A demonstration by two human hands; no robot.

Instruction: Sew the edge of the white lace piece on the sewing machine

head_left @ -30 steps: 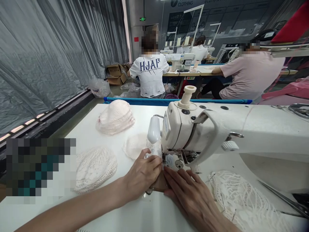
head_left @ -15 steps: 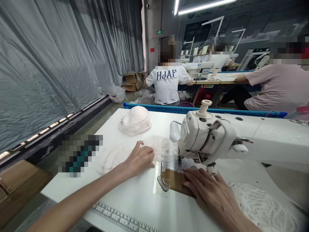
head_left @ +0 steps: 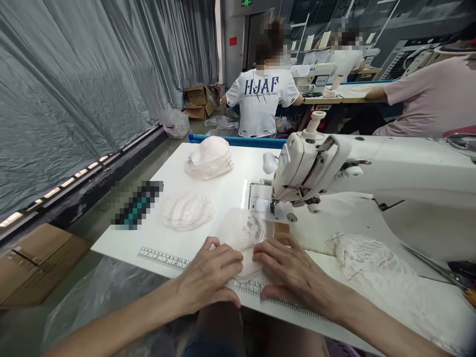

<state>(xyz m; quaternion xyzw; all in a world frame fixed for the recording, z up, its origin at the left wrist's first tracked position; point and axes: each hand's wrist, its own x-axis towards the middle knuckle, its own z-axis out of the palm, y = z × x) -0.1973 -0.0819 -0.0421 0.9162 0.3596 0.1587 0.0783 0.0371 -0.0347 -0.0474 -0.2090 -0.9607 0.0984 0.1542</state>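
A sheer white lace piece (head_left: pixel 240 230) with a scalloped edge lies near the table's front edge, below the sewing machine's needle area. My left hand (head_left: pixel 211 270) grips its lower left side, fingers curled and thumb low near the table edge. On the opposite side, my right hand (head_left: pixel 286 267) has its fingertips pressed on the same lace piece. Part of the fabric is hidden under the fingers. The white sewing machine (head_left: pixel 308 166) stands just beyond, its presser foot and metal needle plate (head_left: pixel 265 206) apart from the lace.
A stack of pale cups (head_left: pixel 210 156) and a flat lace piece (head_left: pixel 188 210) lie left. White lace (head_left: pixel 372 263) and scissors (head_left: pixel 435 267) are right. A printed ruler (head_left: pixel 163 259) follows the front edge. Co-workers (head_left: pixel 260 101) sit ahead; a cardboard box (head_left: pixel 40 263) stands left.
Both hands have come back from the machine toward the table's front edge, and the lace piece has moved from beside the needle toward me. The head view has tilted down.
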